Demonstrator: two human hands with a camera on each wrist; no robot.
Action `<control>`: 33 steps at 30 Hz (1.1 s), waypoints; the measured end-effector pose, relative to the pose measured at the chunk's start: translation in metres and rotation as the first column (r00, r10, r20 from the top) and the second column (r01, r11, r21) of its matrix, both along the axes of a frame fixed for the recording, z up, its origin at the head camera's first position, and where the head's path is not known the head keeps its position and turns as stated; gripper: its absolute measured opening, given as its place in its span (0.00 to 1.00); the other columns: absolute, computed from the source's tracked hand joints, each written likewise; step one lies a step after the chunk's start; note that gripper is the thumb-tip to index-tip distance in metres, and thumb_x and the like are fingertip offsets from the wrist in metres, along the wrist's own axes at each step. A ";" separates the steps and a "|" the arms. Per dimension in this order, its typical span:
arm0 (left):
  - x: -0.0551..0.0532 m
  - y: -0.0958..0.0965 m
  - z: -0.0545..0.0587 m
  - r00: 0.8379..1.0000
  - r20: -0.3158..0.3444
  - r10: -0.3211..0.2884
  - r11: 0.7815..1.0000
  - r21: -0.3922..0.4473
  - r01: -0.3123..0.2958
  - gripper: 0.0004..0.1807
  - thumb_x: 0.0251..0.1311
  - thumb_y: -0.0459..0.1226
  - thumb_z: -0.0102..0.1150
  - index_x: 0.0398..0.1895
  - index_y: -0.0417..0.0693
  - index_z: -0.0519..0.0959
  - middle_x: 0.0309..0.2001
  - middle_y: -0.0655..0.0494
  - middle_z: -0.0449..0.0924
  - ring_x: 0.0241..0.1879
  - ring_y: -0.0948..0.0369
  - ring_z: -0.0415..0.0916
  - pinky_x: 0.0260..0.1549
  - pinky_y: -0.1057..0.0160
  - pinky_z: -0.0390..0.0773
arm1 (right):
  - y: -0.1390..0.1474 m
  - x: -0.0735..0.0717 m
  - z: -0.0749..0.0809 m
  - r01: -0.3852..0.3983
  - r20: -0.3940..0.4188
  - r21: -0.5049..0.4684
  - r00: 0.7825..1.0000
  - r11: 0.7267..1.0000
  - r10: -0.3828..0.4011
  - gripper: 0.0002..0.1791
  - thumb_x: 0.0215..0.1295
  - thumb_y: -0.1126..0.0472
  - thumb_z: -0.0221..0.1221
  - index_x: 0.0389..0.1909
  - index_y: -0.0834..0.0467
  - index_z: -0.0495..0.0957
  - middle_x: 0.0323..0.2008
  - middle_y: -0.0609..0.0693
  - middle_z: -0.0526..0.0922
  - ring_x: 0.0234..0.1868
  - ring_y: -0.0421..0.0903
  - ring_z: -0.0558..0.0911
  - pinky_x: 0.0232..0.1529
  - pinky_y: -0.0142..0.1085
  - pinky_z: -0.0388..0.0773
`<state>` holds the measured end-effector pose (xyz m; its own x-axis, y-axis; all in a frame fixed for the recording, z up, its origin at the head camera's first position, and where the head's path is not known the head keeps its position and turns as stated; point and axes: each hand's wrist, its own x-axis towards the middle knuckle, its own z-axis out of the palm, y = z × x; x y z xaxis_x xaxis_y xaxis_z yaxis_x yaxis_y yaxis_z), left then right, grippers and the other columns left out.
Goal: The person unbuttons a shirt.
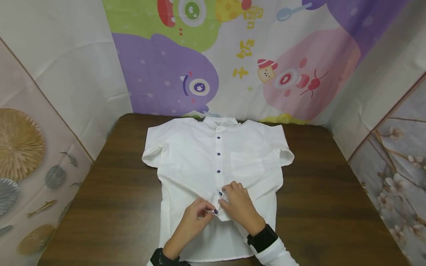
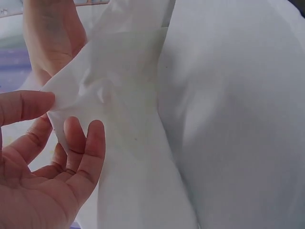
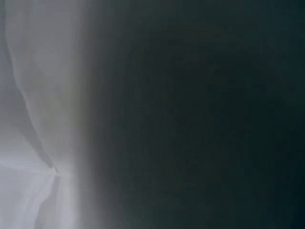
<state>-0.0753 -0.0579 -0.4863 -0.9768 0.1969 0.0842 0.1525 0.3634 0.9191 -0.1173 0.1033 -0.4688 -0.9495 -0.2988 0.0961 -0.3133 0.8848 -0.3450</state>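
A white short-sleeved shirt (image 1: 193, 151) with dark blue buttons lies front up, its collar at the far side. My left hand (image 1: 196, 216) pinches the lower front edge between thumb and index finger, beside the lowest visible button (image 1: 215, 211). In the left wrist view the left hand (image 2: 52, 176) has its other fingers loosely bent, and the cloth (image 2: 138, 138) is drawn up toward its fingertips. My right hand (image 1: 240, 207) holds the button placket just above, thumb and index finger around another button (image 1: 220, 194). Dark blur fills most of the right wrist view, with shirt cloth (image 3: 38, 86) at its left.
A brown wooden table (image 1: 116, 207) bears the shirt. Behind it hangs a cartoon-printed cloth (image 1: 173, 77), with pale patterned cloths (image 1: 80, 74) at the sides. Black bands (image 1: 263, 239) are on both wrists. The shirt's back panel (image 1: 216, 244) extends below the lifted front.
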 end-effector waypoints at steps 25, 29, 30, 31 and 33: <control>-0.011 -0.003 0.027 0.981 -0.155 0.119 0.989 -0.066 -0.130 0.13 0.47 0.22 0.54 0.29 0.49 0.80 0.28 0.58 0.76 0.23 0.69 0.67 0.24 0.71 0.71 | 0.004 -0.014 0.020 0.062 -0.124 -0.163 0.989 0.985 -0.083 0.04 0.61 0.64 0.55 0.30 0.62 0.75 0.19 0.49 0.76 0.19 0.41 0.72 0.20 0.32 0.69; -0.020 0.002 0.043 0.969 -0.193 0.157 0.983 -0.068 -0.173 0.09 0.54 0.27 0.55 0.34 0.48 0.79 0.34 0.55 0.77 0.25 0.68 0.68 0.27 0.70 0.73 | 0.007 -0.017 0.030 0.084 -0.137 -0.273 0.983 0.958 -0.125 0.03 0.59 0.65 0.54 0.29 0.61 0.74 0.17 0.47 0.73 0.18 0.39 0.69 0.21 0.29 0.67; -0.023 0.004 0.047 0.967 -0.200 0.157 0.983 -0.064 -0.173 0.08 0.55 0.28 0.55 0.36 0.48 0.79 0.36 0.55 0.77 0.26 0.67 0.69 0.28 0.70 0.73 | 0.007 -0.017 0.032 0.088 -0.142 -0.301 0.981 0.950 -0.135 0.03 0.58 0.65 0.54 0.28 0.61 0.73 0.17 0.47 0.73 0.19 0.39 0.69 0.21 0.29 0.67; -0.025 0.006 0.050 0.966 -0.203 0.157 0.983 -0.062 -0.172 0.08 0.56 0.29 0.55 0.37 0.47 0.79 0.38 0.54 0.76 0.26 0.67 0.69 0.28 0.70 0.73 | 0.008 -0.018 0.034 0.092 -0.143 -0.328 0.979 0.940 -0.145 0.03 0.58 0.65 0.54 0.29 0.61 0.73 0.18 0.47 0.74 0.19 0.39 0.70 0.22 0.29 0.68; -0.030 0.010 0.054 0.965 -0.214 0.148 0.985 -0.057 -0.164 0.09 0.57 0.30 0.56 0.40 0.47 0.79 0.42 0.54 0.76 0.26 0.66 0.69 0.28 0.69 0.74 | 0.010 -0.019 0.037 0.092 -0.148 -0.379 0.976 0.921 -0.158 0.02 0.59 0.65 0.55 0.29 0.61 0.73 0.18 0.49 0.76 0.20 0.40 0.72 0.23 0.30 0.70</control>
